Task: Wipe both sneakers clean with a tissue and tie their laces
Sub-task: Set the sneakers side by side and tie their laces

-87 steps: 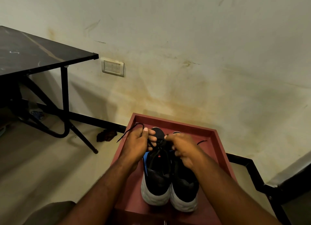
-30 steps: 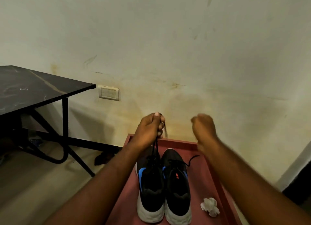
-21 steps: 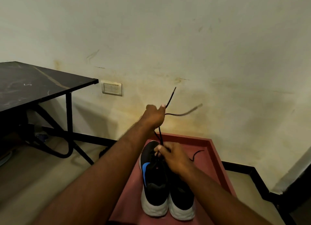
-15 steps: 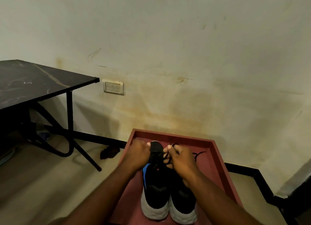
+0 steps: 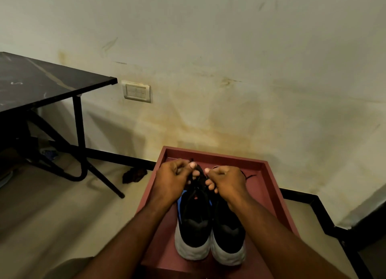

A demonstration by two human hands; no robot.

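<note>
Low in the frame's centre, my left hand (image 5: 170,181) and right hand (image 5: 226,182) each pinch the thin black laces (image 5: 197,177) of the left black white-soled sneaker (image 5: 193,226); its twin (image 5: 228,235) touches it in the dark-red wooden tray (image 5: 269,186).

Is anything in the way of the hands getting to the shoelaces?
No, nothing is in the way. The left hand and right hand are already on the black laces of the left sneaker, pinching them over its top. The right sneaker sits beside it in the red tray.
</note>
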